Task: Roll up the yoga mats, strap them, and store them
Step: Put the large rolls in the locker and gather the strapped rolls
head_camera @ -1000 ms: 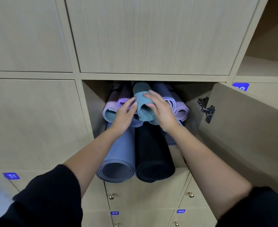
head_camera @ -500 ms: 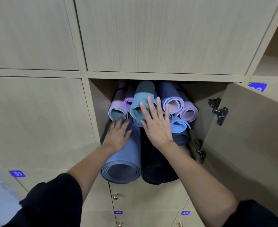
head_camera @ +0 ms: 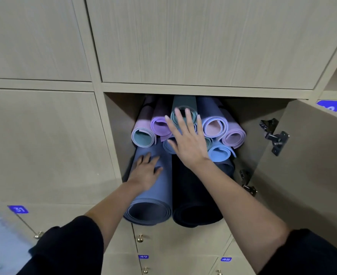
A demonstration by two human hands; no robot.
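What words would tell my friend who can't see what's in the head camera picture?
Two hands reach into an open wooden locker full of rolled yoga mats. The right hand lies flat against the ends of the pastel mats on top; the left hand rests on a blue-grey mat sticking out beside a black mat.

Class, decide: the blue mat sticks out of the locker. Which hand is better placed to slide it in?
Probably left: left hand lies flat on blue mat; right hand presses the upper rolls.

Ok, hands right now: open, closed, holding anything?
Left hand: open, fingers flat on the blue-grey rolled mat.
Right hand: open, straight fingers against the teal mat's end.
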